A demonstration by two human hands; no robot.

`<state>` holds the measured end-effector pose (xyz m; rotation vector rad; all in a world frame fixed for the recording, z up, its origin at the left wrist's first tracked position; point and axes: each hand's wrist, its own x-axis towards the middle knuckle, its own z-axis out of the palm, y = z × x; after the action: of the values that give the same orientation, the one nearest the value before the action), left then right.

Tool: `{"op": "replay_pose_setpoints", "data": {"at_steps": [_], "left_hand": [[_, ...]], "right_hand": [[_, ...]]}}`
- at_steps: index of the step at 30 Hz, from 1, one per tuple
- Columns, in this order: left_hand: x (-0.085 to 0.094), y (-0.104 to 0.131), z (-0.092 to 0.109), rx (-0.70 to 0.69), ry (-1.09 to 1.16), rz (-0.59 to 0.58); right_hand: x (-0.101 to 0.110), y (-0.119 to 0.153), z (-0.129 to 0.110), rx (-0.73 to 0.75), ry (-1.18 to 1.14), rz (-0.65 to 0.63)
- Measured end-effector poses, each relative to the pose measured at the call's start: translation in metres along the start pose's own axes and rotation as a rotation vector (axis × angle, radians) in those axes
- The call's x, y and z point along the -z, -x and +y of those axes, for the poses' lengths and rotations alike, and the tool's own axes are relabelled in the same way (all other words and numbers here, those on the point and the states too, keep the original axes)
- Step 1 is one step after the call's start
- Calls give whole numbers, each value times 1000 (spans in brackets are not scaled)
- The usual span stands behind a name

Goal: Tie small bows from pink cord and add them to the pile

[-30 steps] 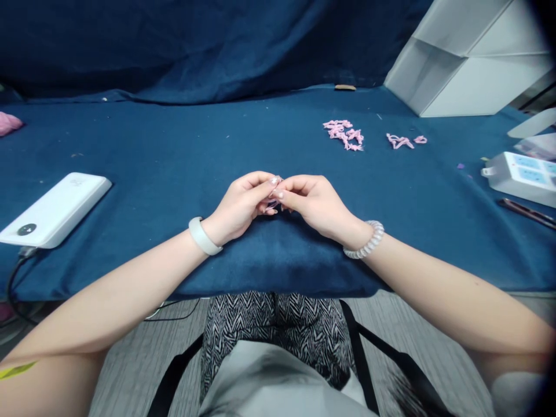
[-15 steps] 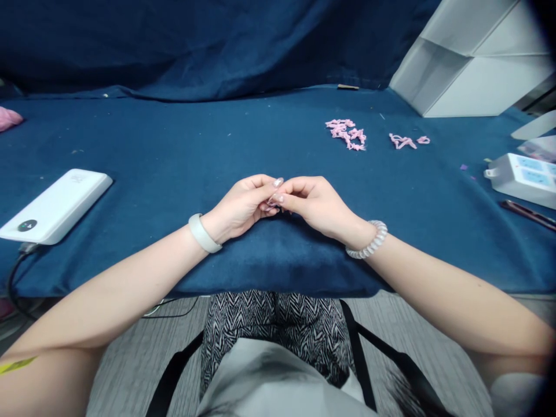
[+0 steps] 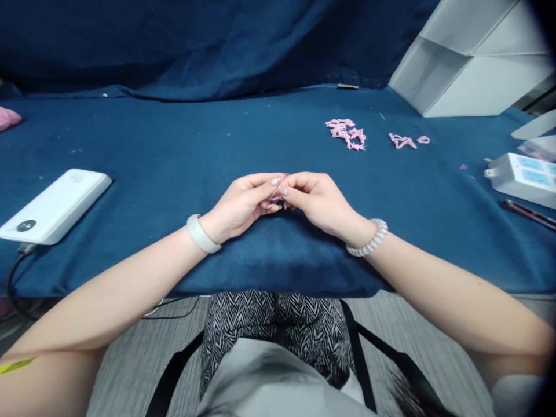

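Note:
My left hand point(image 3: 248, 204) and my right hand point(image 3: 319, 200) meet above the near part of the table, fingertips touching. Between them a thin pink piece of yarn point(image 3: 273, 202) shows, mostly covered by the fingers. The left thumb and fingers pinch it from one side, the right thumb and forefinger from the other. Farther back on the cloth lies a cluster of small knotted pink yarn pieces point(image 3: 347, 134). Right of that are a couple more yarn pieces point(image 3: 403, 141), apart from the cluster.
A white power bank point(image 3: 61, 202) with a black cable lies at the left. Pink material point(image 3: 8, 118) shows at the far left edge. On the right are a white power strip point(image 3: 525, 178), a dark pen point(image 3: 530, 215) and white storage bins point(image 3: 473, 81). Blue cloth point(image 3: 195, 139) covers the table.
Both hands stay together in nearly the same place. The fingertips have shifted slightly, the right hand moving a little up and right, and more of the pink yarn shows between them.

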<state>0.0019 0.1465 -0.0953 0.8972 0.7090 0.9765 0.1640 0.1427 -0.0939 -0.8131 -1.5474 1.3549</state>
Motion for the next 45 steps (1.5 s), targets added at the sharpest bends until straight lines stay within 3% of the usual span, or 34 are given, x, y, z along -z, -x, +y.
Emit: {"op": "replay_pose_setpoints", "data": {"at_steps": [8,16,21,24,27,30,37,45], "left_hand": [[2,4,4,104,61,-35],[-2,2,2,40,-8,23],[-2,0,6,11,-5,61],[0,-1,12,-31,42,150],[1,-2,17,-47,88,197],[-1,-2,18,-33,85,215],[-8,3,15,-11,-50,209],[-6,6,9,-36,-106,119]], "right_hand": [[0,2,-9,-9,-11,-62],[-4,3,-8,-38,14,-61],[-3,0,0,9,-16,52],[3,-2,1,-23,-200,142],[9,-4,0,-105,-468,117],[11,-5,1,-152,-552,116],[6,-4,5,-152,-467,100],[-1,-3,4,-26,-166,233]]}}
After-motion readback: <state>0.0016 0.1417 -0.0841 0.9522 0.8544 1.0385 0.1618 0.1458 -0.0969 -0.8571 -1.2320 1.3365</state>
